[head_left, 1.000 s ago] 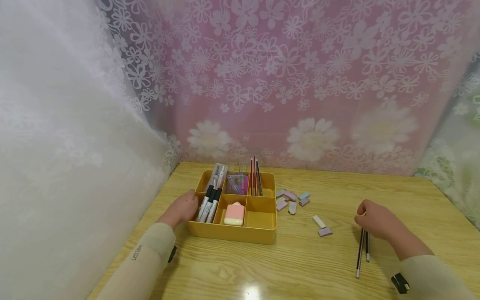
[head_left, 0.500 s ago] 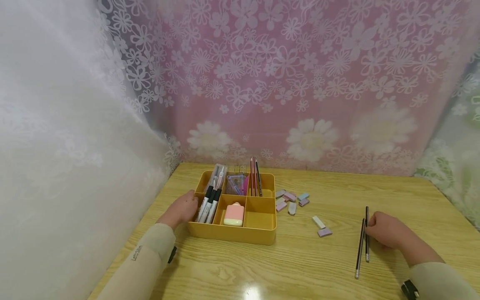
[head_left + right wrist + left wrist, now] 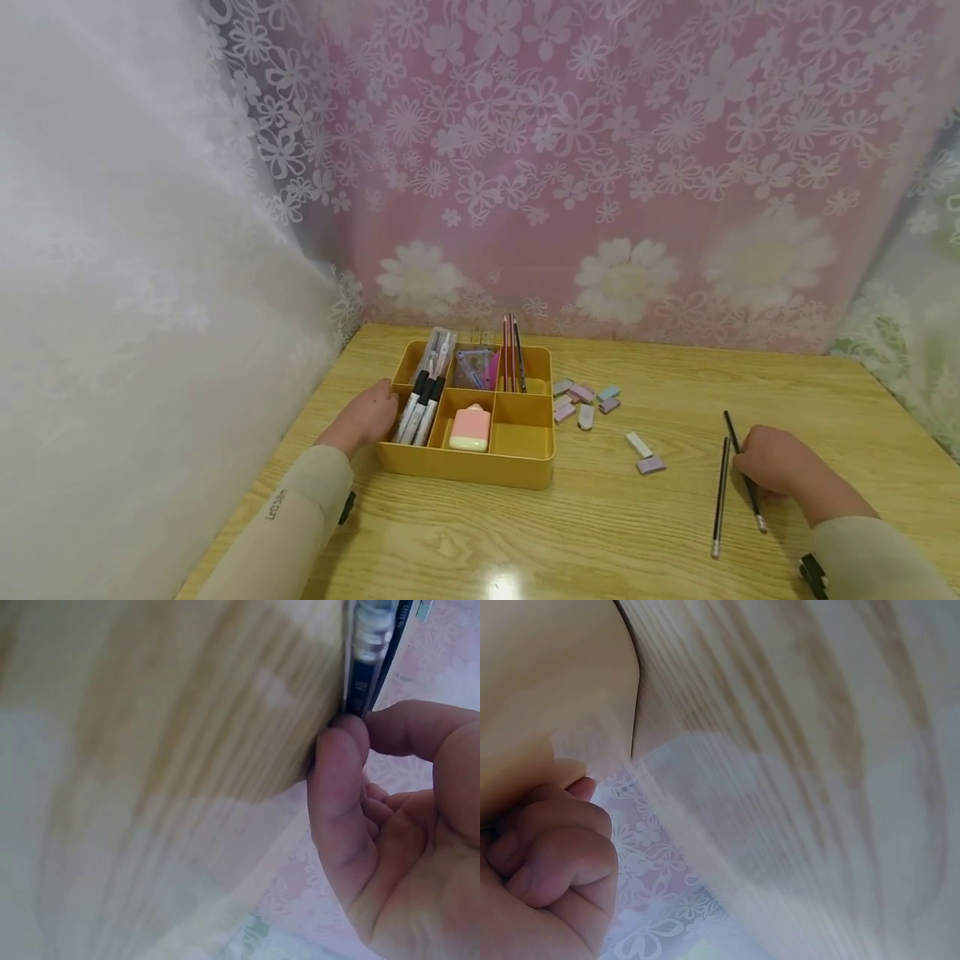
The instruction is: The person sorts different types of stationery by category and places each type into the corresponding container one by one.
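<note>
My left hand point(image 3: 369, 417) grips the left wall of a yellow divided organizer point(image 3: 465, 467). In the left wrist view the fingers of that hand point(image 3: 559, 862) are curled at the organizer's edge point(image 3: 555, 667). Over on the right, my right hand point(image 3: 776, 460) pinches a dark pencil point(image 3: 754, 502) that lies slanted at the tabletop, its eraser end toward me. Thumb and forefinger meet on this pencil point(image 3: 363, 679) in the right wrist view. A second dark pencil point(image 3: 720, 500) lies just left of it.
The organizer holds markers point(image 3: 422, 408), a pink-and-cream bottle-shaped item point(image 3: 470, 428), upright pencils point(image 3: 513, 358) and a purple clear item point(image 3: 474, 368). Several small erasers point(image 3: 586, 417) lie right of it, with a white one point(image 3: 638, 443) and a lilac one point(image 3: 651, 465) nearer. A curtain point(image 3: 600, 167) hangs behind.
My right hand has moved from above the pencils' far ends down to the right-hand pencil's side. That pencil has turned, its eraser end swinging right. The left hand stays on the organizer.
</note>
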Demonstrator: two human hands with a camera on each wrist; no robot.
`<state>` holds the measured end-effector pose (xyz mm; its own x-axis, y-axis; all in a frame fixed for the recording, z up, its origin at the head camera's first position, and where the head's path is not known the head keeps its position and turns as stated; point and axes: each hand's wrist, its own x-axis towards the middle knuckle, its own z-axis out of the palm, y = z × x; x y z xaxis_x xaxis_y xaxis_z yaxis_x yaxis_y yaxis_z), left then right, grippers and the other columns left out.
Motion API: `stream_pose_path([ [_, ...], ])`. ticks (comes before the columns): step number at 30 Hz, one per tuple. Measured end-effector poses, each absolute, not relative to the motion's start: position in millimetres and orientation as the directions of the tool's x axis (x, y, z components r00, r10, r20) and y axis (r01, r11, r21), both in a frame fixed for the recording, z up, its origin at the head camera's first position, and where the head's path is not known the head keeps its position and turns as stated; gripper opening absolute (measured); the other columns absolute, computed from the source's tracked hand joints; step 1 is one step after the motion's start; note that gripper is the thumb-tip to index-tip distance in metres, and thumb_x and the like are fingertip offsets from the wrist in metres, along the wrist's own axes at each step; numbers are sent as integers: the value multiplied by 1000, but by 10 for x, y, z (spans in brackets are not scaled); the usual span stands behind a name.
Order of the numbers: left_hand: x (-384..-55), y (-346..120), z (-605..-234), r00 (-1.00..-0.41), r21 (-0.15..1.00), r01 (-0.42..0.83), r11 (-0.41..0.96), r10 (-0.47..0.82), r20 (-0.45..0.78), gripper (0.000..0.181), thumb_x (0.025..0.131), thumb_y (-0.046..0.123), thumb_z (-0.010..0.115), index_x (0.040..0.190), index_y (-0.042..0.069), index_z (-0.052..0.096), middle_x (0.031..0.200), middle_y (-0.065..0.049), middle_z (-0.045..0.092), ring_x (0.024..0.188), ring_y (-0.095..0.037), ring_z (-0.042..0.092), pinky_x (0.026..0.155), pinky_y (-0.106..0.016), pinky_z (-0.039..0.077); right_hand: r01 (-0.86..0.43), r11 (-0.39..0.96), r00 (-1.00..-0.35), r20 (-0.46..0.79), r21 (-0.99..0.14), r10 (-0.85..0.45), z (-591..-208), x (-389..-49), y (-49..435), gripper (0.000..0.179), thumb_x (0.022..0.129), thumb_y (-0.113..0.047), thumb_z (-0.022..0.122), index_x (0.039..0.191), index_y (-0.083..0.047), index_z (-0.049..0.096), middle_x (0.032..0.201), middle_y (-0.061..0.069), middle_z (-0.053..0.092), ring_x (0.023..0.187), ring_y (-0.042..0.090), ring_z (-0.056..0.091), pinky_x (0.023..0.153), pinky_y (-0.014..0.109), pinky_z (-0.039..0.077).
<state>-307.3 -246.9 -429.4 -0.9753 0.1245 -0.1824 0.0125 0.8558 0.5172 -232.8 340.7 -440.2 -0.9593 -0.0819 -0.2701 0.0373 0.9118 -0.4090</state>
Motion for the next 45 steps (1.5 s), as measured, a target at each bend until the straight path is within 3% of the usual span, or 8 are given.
stream_pose_path([
  [10, -3075, -2461, -4272, -974, 507, -6, 862, 109, -197, 57, 109, 25, 24, 155, -10, 24, 156, -28, 36, 143, -43, 35, 116, -56, 28, 86, 841, -967, -248, -535, -59, -4444, -2312, 3483, 23, 97, -13, 50, 74, -8, 48, 57, 0, 45, 48, 15, 44, 49, 32, 43],
  [13, -3074, -2458, -4272, -975, 505, -9, 863, 105, -197, 58, 109, 26, 23, 155, -9, 22, 157, -27, 34, 143, -42, 34, 116, -56, 27, 68, 829, -982, -186, -555, -43, -4370, -2310, 3434, 25, 99, -19, 50, 97, 6, 54, 70, 4, 54, 54, 20, 50, 54, 35, 45],
  [16, -3075, -2460, -4278, -975, 494, -7, 869, 104, -196, 58, 109, 25, 23, 156, -10, 22, 158, -27, 33, 144, -43, 33, 116, -56, 27, 45, 809, -991, -127, -586, -37, -4277, -2317, 3302, 41, 100, -21, 48, 121, 14, 47, 85, 9, 60, 61, 23, 56, 58, 37, 49],
  [18, -3072, -2458, -4280, -975, 491, -5, 871, 106, -196, 58, 109, 25, 23, 155, -10, 22, 157, -27, 33, 144, -42, 33, 116, -56, 28, 28, 796, -995, -94, -605, -36, -4231, -2331, 3181, 43, 99, -20, 48, 125, 14, 45, 90, 11, 62, 64, 23, 59, 58, 37, 50],
  [24, -3058, -2452, -4275, -975, 499, 5, 866, 116, -191, 58, 109, 25, 24, 155, -10, 23, 157, -27, 35, 143, -43, 35, 116, -56, 29, -27, 747, -998, -26, -664, -60, -4085, -2435, 2751, 41, 97, -16, 47, 129, 10, 43, 93, 11, 62, 67, 26, 61, 57, 38, 48],
  [32, -3068, -2463, -4294, -976, 496, 6, 868, 113, -186, 58, 110, 24, 24, 156, -9, 19, 158, -27, 32, 144, -42, 33, 116, -55, 27, -92, 660, -993, 20, -746, -115, -3920, -2656, 2154, 38, 95, -12, 48, 128, 7, 43, 90, 13, 62, 74, 32, 66, 66, 44, 58],
  [39, -3065, -2457, -4285, -975, 500, 2, 866, 112, -190, 58, 110, 25, 24, 156, -10, 20, 158, -27, 32, 144, -42, 33, 116, -56, 27, -174, 636, -983, 93, -752, -159, -3777, -2889, 1764, 26, 95, -10, 49, 116, 2, 43, 88, 14, 62, 70, 27, 65, 61, 38, 56],
  [45, -3067, -2460, -4287, -976, 494, 0, 869, 108, -190, 58, 110, 25, 24, 156, -10, 19, 158, -27, 31, 144, -43, 32, 117, -55, 27, -222, 571, -975, 163, -790, -154, -3645, -3061, 1491, 19, 96, -10, 49, 110, -1, 41, 92, 17, 62, 73, 29, 68, 64, 43, 58],
])
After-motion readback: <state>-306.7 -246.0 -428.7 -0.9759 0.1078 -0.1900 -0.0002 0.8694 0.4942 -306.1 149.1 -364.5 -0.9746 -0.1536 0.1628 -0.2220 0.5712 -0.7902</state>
